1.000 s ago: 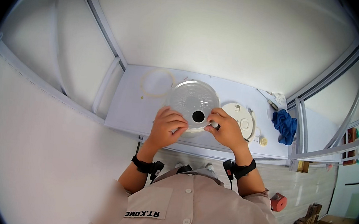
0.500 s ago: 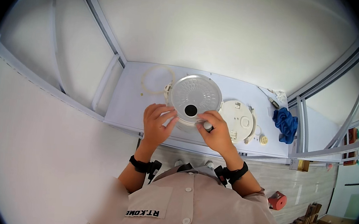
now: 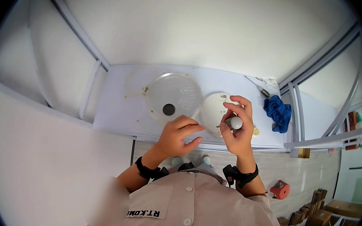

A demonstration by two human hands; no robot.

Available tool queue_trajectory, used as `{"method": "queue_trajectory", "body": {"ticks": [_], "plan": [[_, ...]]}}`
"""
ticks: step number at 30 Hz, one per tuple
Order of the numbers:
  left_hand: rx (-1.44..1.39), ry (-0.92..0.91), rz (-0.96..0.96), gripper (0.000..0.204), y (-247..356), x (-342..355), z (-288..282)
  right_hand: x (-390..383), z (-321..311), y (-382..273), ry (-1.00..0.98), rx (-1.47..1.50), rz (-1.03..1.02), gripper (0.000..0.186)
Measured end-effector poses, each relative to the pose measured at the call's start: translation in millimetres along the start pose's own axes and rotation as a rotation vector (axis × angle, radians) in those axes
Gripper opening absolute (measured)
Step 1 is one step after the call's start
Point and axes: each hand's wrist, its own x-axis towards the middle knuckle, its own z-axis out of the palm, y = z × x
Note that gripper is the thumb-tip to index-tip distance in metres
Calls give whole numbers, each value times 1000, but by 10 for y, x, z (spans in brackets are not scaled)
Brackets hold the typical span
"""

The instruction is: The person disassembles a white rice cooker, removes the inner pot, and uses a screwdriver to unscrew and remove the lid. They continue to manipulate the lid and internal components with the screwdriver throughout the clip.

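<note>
At the left of the surface (image 3: pixel 111 107), a small yellowish bit (image 3: pixel 125 96) lies in from the left edge, between the rear and front corners. Next, left of centre, sits the silver round disc (image 3: pixel 178 91), a black circle (image 3: pixel 169 109) toward its front; blur hides its finer detail.

The left grip (image 3: pixel 178 137) overlaps the front edge, just right of the disc's front in view. Its thumb stands well apart from its loosely bent fingers, and nothing shows in it.

Right of the disc lies the white round lid (image 3: pixel 210 111), partly hidden by the right grip (image 3: pixel 242 137). That grip is narrow, thumb and fingers closed around a grey-capped cylinder (image 3: pixel 235 123), its pale rounded end uppermost. The cylinder thus lies within the right grip, in front of the lid in view and well apart from the left grip.

The step in hand looks like handling this cylinder; the next move seems to call for a steady hold on it.

Toward the right edge are a cream cap (image 3: pixel 255 131) near the front, a grey-handled tool (image 3: pixel 263 92) near the rear corner, and a blue cloth (image 3: pixel 277 113).
</note>
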Motion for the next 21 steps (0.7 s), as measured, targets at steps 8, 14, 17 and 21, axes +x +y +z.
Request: {"method": "queue_trajectory", "body": {"ticks": [8,14,17,21], "plan": [[74,-135,-187,28,-163,437,1055,-90,-938,90,123,-69,-58,22],[404,-178,-488,33,-702,397,1816,-140,-1483,279,99,-70,-129,23],[500,-137,-509,34,-861,378,2105,-157,-1687,392,60,-32,-134,25],[624,-107,-577,30,-965,395,2259,-116,-1853,526,-68,24,-177,30]]}}
